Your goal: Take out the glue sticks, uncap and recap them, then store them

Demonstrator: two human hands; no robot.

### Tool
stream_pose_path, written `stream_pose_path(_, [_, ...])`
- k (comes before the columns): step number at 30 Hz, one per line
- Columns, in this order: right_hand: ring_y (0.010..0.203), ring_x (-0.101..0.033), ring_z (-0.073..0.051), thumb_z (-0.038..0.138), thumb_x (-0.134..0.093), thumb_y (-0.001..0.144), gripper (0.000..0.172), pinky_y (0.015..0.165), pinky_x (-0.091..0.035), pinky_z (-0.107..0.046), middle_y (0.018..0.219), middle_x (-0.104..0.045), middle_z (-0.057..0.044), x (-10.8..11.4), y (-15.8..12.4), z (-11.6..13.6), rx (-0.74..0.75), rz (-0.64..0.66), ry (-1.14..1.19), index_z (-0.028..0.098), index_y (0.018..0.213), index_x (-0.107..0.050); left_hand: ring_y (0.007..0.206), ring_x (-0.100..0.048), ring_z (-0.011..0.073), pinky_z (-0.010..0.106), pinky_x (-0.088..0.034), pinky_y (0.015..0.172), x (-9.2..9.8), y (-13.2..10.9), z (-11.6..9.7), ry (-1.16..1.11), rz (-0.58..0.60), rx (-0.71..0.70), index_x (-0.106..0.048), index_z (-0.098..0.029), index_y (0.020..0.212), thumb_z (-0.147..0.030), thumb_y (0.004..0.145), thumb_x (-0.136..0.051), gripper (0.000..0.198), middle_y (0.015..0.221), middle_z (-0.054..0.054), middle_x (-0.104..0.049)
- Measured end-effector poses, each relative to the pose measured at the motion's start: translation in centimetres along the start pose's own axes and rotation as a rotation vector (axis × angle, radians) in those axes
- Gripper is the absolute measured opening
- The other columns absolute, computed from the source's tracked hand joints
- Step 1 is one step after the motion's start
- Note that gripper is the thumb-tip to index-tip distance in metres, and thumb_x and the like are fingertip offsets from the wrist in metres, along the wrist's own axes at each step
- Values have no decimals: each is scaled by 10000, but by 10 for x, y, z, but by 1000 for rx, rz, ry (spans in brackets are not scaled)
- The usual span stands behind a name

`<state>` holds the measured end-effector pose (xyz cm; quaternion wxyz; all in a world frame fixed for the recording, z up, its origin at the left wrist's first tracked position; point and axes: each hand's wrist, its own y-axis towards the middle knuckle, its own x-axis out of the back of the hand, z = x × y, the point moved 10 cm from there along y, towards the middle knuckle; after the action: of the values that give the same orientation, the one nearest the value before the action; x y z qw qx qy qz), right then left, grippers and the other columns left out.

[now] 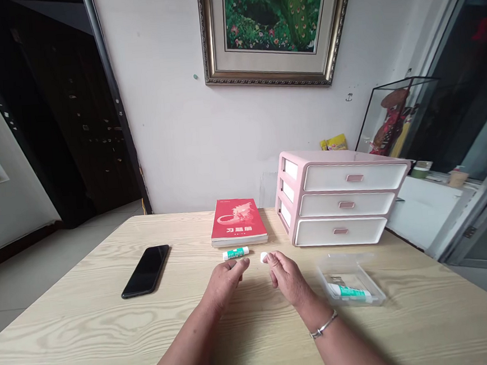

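Observation:
My right hand (285,276) pinches a small white cap (263,257) between thumb and fingers, above the wooden table. To its left, my left hand (225,282) is closed, thumb pressed along the curled index finger. Whatever it may hold is hidden. Just beyond the left hand lies a green-and-white glue stick (235,253), apart from the fingertips as far as I can see. Behind that sits a thick red book (238,219). Right of my right hand, a clear plastic box (376,291) contains another green-and-white glue stick (350,293).
A black phone (145,271) lies at the left of the wooden table (90,324). A pink-and-white drawer unit (343,188) with three drawers stands at the back right. Against the wall behind it is a yellow packet (333,143). A framed picture (268,73) hangs above.

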<state>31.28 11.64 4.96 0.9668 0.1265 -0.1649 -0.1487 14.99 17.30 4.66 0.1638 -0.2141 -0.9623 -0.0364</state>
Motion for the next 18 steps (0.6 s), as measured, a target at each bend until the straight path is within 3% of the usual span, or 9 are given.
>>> stream_pose_path(6, [455,-456,-113,582,-377,961,450,503,-382,-234,502,-431,70,-5,-1,1,23,26,11,182,926,-580,486,-339,110,251,-282,512,3,-3,-8,-160,-2,-48,-381,-212,533,-506,824,-450,420,466,-41,-395])
stream_pose_path(11, [466,-451,-107,540,-398,973,406,524,-378,-235,515,-426,73,-10,-4,9,78,52,-8,181,919,-581,475,-350,114,262,-287,504,-1,0,-3,-223,9,-84,-384,-211,537,-455,832,-434,386,473,-35,-406])
stream_pose_path(15, [531,-466,-114,489,-432,978,344,550,-388,-238,567,-454,57,-16,-11,20,145,64,-34,185,950,-591,470,-358,117,269,-287,507,-3,3,5,-243,-11,-79,-409,-205,541,-495,866,-413,436,474,-29,-415])
stream_pose_path(18, [659,-526,-130,435,-518,953,285,623,-437,-247,726,-550,14,-22,-16,32,240,51,-72,195,1086,-595,495,-374,119,268,-310,532,-7,1,2,-259,15,-89,-460,-189,580,-575,898,-388,505,505,-21,-437])
